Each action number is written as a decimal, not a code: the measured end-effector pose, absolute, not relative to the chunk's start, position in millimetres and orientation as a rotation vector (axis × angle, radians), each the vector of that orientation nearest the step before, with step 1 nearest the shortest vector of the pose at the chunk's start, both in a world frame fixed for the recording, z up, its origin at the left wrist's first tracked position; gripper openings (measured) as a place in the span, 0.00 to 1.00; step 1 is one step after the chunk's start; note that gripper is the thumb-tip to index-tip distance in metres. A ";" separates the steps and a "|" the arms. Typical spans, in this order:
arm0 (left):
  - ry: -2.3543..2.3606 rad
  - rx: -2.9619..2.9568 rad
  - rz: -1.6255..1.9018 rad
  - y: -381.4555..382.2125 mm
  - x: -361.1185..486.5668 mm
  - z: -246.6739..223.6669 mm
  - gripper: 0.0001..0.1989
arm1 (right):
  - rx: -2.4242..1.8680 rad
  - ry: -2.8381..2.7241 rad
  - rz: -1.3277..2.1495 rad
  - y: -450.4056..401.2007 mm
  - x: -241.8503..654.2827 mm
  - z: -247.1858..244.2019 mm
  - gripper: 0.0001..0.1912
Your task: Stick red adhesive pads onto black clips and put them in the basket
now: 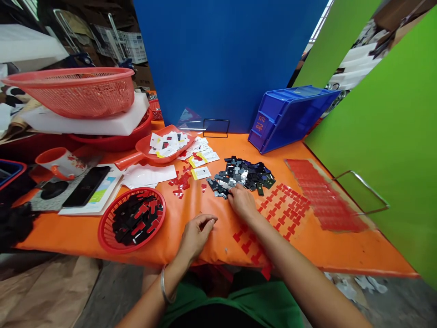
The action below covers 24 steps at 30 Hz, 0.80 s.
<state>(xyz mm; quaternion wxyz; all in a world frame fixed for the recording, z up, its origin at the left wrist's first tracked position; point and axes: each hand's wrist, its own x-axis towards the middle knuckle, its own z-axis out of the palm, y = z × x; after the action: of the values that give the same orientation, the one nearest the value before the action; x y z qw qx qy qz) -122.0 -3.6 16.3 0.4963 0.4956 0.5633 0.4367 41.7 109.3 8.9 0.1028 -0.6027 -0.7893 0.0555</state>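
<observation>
My right hand (pixel 243 203) reaches to the near edge of a pile of small black and grey flat pieces (pixel 251 175). Its fingers are closed at a black piece there, and the fingertips are partly hidden. My left hand (pixel 197 237) is over the orange table (pixel 211 248), thumb and forefinger drawn together at the tips. Whatever they pinch, if anything, is too small to make out. A sheet of red T-shaped stickers (pixel 285 205) lies partly under my right forearm. At the left, a round red basket (pixel 104 228) holds black pieces, several with red on them.
Loose red scraps (pixel 182 181) and white cards (pixel 201 173) lie near a red scoop (pixel 160 157). A phone (pixel 87 187) and mug (pixel 61 164) stand left. A blue bin (pixel 290 118) is tipped at the back right, near a red sheet (pixel 321 196) and green panel (pixel 385 136).
</observation>
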 end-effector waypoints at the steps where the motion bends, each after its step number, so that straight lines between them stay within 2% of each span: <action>1: 1.350 1.159 1.070 -3.4 -121.7 14.1 0.10 | -1.776 -2.330 0.144 109.6 42.2 11.3 0.11; 8: 1.223 0.597 1.184 5.3 -109.8 16.9 0.19 | -1.622 -2.130 -0.065 68.5 40.2 22.5 0.10; 11: 1.061 0.445 1.176 8.0 -98.1 22.8 0.17 | -1.455 -2.169 -0.064 32.7 32.3 20.2 0.10; 14: 0.962 0.477 1.151 8.4 -90.6 24.2 0.16 | -1.316 -2.194 0.079 3.5 28.9 17.6 0.08; 20: 1.099 0.546 0.995 8.5 -93.5 17.7 0.16 | -1.200 -2.004 0.343 -3.0 46.5 18.8 0.09; 24: 1.387 1.044 0.979 11.4 -99.5 19.0 0.11 | -1.239 -2.011 0.294 11.3 57.4 14.0 0.14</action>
<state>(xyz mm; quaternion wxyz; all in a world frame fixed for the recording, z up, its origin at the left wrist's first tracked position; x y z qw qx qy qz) -99.5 11.4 19.0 0.5430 0.4399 0.5843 0.4126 57.4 11.3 14.0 0.3718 -0.4833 -0.7843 0.1146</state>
